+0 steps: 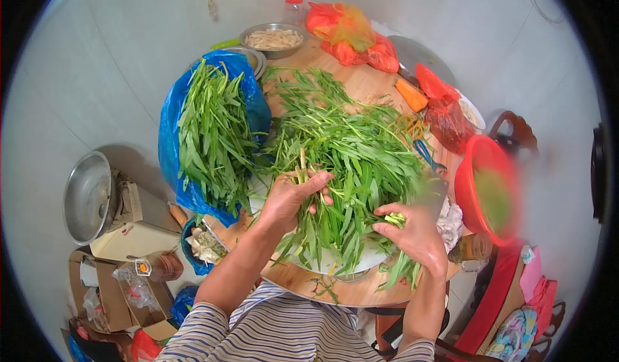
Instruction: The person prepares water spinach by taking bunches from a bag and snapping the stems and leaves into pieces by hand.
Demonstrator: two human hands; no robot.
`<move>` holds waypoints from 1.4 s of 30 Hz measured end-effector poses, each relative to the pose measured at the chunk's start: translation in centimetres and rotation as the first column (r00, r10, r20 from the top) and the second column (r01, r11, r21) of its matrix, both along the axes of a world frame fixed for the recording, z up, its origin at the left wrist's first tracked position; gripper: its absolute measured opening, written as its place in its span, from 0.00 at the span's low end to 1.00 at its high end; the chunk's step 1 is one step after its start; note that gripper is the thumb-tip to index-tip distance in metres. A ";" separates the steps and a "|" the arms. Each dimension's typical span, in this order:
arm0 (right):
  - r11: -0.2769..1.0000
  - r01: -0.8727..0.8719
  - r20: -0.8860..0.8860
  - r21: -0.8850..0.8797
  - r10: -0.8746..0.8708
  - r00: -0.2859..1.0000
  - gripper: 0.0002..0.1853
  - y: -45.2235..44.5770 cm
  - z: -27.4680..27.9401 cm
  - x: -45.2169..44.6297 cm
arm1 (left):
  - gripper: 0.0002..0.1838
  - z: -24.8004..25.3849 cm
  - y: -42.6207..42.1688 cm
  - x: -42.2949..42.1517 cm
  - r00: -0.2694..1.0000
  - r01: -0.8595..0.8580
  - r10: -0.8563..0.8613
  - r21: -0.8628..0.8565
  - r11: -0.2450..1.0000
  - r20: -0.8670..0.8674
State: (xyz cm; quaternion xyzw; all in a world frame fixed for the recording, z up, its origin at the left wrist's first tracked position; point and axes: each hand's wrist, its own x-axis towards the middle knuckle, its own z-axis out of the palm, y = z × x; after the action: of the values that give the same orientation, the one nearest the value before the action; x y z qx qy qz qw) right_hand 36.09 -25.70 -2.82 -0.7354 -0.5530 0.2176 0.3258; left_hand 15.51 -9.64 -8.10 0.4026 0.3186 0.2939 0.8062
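A big heap of long-leafed greens (361, 146), which looks like water spinach, covers the middle of the round wooden table. My left hand (289, 197) is closed on several stems at the near left of the heap, their pale ends standing up past the thumb. On the right, my right hand (409, 231) grips a small bunch of water spinach, with short stem ends showing by the thumb and leaves (403, 268) hanging below the palm. Beneath the heap lies a white board or plate (316, 257), mostly hidden. More water spinach (216, 133) lies in a blue plastic bag (171, 149) to the left.
A red basin (471, 188) with blurred greens stands right, near a blue-handled peeler (423, 150) and a carrot (411, 95). At the back are a metal bowl of pale strips (274, 39) and red bags (380, 55). A glass mug (474, 249) sits near the right edge.
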 end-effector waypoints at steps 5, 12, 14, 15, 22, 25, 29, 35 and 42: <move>0.983 0.180 0.141 -0.034 -0.174 0.975 0.12 0.6 2.2 -1.2 | 0.20 0.1 -0.1 -0.3 1.000 -0.001 0.001 -0.002 1.000 -0.024; 0.909 0.265 0.274 0.323 -0.358 0.893 0.09 6.0 1.6 2.9 | 0.16 -0.2 0.6 -0.9 0.999 -0.017 0.019 -0.045 0.999 0.044; 0.965 0.125 0.406 0.231 -0.212 0.889 0.09 8.2 1.3 3.6 | 0.17 -1.3 0.8 -0.5 0.991 -0.006 0.017 -0.083 0.997 0.134; 0.964 0.123 0.408 0.235 -0.213 0.888 0.09 9.2 0.7 4.0 | 0.17 -1.7 0.9 -0.3 0.976 0.005 0.023 -0.123 0.992 0.219; 1.000 -0.009 0.593 -0.003 0.009 0.805 0.13 12.5 -1.8 4.5 | 0.16 -1.7 0.9 -0.9 0.970 0.003 0.054 -0.235 0.972 0.236; 0.989 0.110 0.401 0.101 -0.141 0.905 0.14 11.3 -0.3 3.6 | 0.15 -1.4 1.1 -1.3 0.976 -0.030 0.080 -0.239 0.971 0.203; 0.954 0.057 0.325 0.296 -0.156 0.933 0.12 7.5 2.0 1.2 | 0.12 -1.8 1.5 -1.4 0.985 -0.028 0.056 -0.167 0.986 0.164; 0.961 -0.149 0.284 0.234 0.079 0.956 0.10 2.4 0.6 -1.7 | 0.16 -3.1 2.1 -0.6 0.984 -0.138 0.139 -0.020 0.990 0.109; 0.952 -0.250 0.297 0.176 0.191 0.936 0.09 1.3 -1.2 -2.2 | 0.15 -2.2 2.2 0.9 0.964 -0.260 0.264 0.084 0.962 -0.037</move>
State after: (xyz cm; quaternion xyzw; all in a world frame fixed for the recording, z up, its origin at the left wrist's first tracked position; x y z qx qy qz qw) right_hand 33.86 -24.41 -3.99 -0.6525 -0.6924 0.0882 0.2950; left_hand 16.45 -7.40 -10.30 0.3951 0.3766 0.4004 0.7360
